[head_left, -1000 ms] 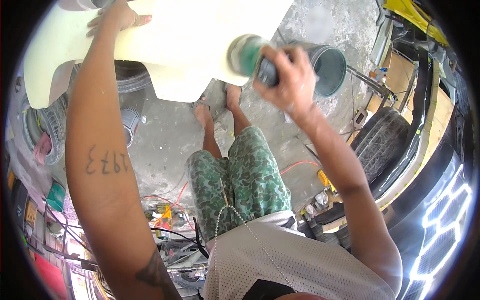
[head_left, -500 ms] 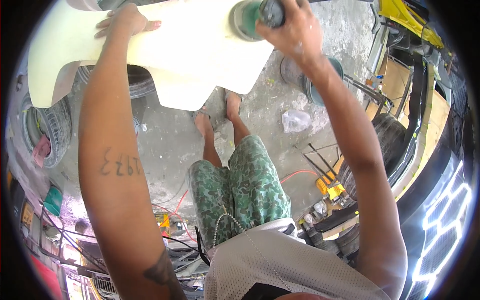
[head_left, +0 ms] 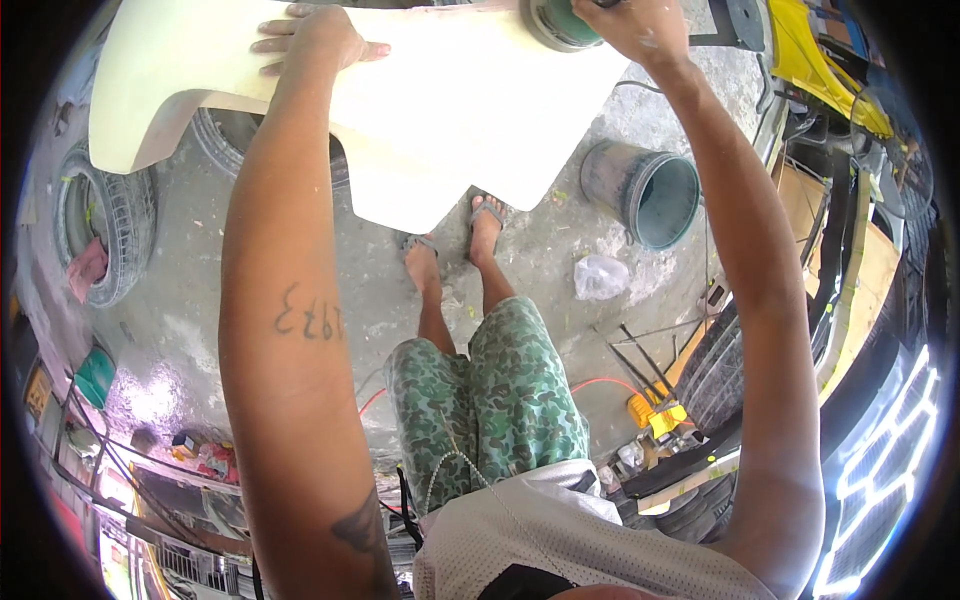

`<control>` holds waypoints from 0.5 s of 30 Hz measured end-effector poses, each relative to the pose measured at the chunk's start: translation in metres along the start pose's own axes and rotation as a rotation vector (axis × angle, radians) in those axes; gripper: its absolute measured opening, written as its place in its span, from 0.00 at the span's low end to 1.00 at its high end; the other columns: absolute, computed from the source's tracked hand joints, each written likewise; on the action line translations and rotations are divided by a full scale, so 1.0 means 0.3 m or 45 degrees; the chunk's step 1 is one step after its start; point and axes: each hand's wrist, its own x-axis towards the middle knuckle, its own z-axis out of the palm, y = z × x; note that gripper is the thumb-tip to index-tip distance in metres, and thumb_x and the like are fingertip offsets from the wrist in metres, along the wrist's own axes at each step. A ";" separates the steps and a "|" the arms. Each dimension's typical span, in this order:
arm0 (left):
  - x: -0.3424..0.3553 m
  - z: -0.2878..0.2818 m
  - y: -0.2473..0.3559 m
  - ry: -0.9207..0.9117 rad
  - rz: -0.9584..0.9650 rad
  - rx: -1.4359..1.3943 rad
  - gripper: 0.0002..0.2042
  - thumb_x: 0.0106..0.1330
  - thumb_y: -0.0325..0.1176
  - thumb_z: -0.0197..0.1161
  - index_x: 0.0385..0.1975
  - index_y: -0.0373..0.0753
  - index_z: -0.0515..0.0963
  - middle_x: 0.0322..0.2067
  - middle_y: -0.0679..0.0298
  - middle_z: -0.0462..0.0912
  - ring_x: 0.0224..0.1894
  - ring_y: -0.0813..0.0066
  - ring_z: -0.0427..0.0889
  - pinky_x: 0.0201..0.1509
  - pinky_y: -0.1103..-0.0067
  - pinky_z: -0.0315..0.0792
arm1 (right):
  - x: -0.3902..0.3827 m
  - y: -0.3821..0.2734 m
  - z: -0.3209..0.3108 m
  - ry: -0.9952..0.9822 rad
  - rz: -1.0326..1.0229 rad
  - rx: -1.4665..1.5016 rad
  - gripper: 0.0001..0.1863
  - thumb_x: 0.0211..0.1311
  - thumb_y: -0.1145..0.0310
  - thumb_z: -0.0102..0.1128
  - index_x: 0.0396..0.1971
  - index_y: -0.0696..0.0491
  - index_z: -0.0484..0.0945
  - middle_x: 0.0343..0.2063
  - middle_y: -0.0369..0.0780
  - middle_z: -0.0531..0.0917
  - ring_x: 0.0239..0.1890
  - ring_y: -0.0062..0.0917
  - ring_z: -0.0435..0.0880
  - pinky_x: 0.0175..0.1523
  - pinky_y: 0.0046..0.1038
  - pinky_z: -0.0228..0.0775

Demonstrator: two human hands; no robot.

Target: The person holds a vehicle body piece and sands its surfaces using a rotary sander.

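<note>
A large pale yellow-white panel (head_left: 430,110), shaped like a vehicle body part with a curved cutout, spans the top of the view. My left hand (head_left: 325,38) lies on it with fingers spread and thumb stretched out, holding nothing. Toward the panel's right end, my right hand (head_left: 645,28) grips a round sander (head_left: 560,22) with a green body and dark top. The sander's disc rests on the panel's surface. The upper frame edge cuts off part of the tool and some of my right fingers. White residue marks the back of my right hand.
A grey bucket (head_left: 665,200) stands on the concrete floor right of the panel, near a crumpled plastic bag (head_left: 601,277). Tires (head_left: 125,220) lie at the left and under the panel. At right are a yellow tool (head_left: 655,412), thin rods and stacked vehicle parts. A red hose crosses the floor.
The view has shifted, so the panel and both hands appear farther right. The sander has gone up and right, now partly out of frame. More of the bucket shows.
</note>
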 end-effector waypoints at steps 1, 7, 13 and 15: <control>0.009 -0.006 -0.004 0.004 -0.004 0.003 0.68 0.52 0.54 0.81 0.71 0.12 0.35 0.69 0.12 0.31 0.70 0.05 0.36 0.64 0.24 0.52 | 0.000 -0.034 0.008 0.000 0.024 -0.028 0.31 0.49 0.53 0.71 0.52 0.51 0.74 0.41 0.55 0.86 0.47 0.52 0.85 0.52 0.47 0.77; 0.026 -0.027 -0.001 -0.270 0.101 0.630 0.70 0.51 0.56 0.81 0.71 0.12 0.33 0.70 0.16 0.40 0.73 0.13 0.40 0.71 0.32 0.51 | -0.010 -0.240 0.041 0.017 -0.179 0.120 0.30 0.51 0.52 0.69 0.51 0.54 0.74 0.46 0.56 0.82 0.48 0.54 0.84 0.53 0.48 0.78; -0.014 -0.072 0.004 -0.304 0.112 0.616 0.72 0.49 0.57 0.82 0.75 0.24 0.28 0.72 0.20 0.32 0.75 0.17 0.38 0.76 0.43 0.54 | -0.058 -0.362 0.061 -0.109 -0.351 0.216 0.32 0.60 0.54 0.66 0.58 0.56 0.66 0.51 0.61 0.77 0.50 0.55 0.83 0.54 0.49 0.79; -0.023 -0.062 0.003 -0.232 -0.018 0.381 0.72 0.48 0.53 0.84 0.75 0.23 0.29 0.71 0.18 0.32 0.74 0.16 0.39 0.75 0.40 0.54 | -0.053 -0.305 0.060 -0.197 -0.288 0.271 0.31 0.58 0.54 0.66 0.57 0.55 0.69 0.51 0.60 0.76 0.50 0.56 0.82 0.54 0.48 0.79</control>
